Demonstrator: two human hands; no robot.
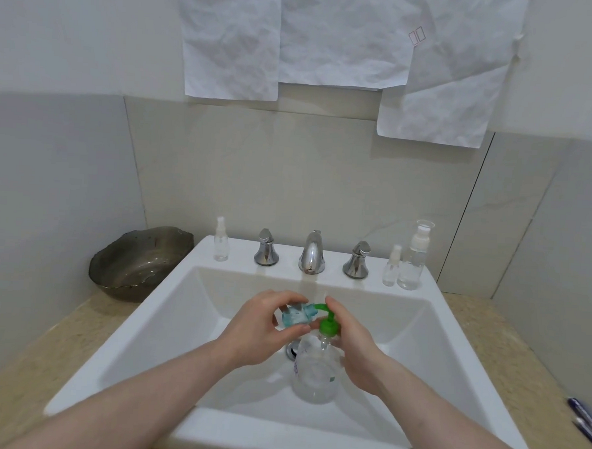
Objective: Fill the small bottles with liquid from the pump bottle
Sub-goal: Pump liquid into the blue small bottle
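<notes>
A clear pump bottle (pixel 314 373) with a green pump head (pixel 329 324) stands in the white sink basin (pixel 165 337). My right hand (pixel 353 347) grips its neck, with a finger on top of the pump. My left hand (pixel 261 329) holds a small bluish clear bottle (pixel 295 315) tilted sideways, its mouth at the green spout. On the sink ledge stand a small spray bottle (pixel 221 242) at the left, another small spray bottle (pixel 391 268) at the right, and a taller clear pump bottle (pixel 413 261) beside it.
A chrome faucet (pixel 312 254) with two handles (pixel 266 248) (pixel 357 261) lines the back ledge. A dark glass bowl (pixel 138 262) sits on the beige counter at left. Pens (pixel 586 423) lie at the right edge. Paper sheets (pixel 332 37) hang on the wall.
</notes>
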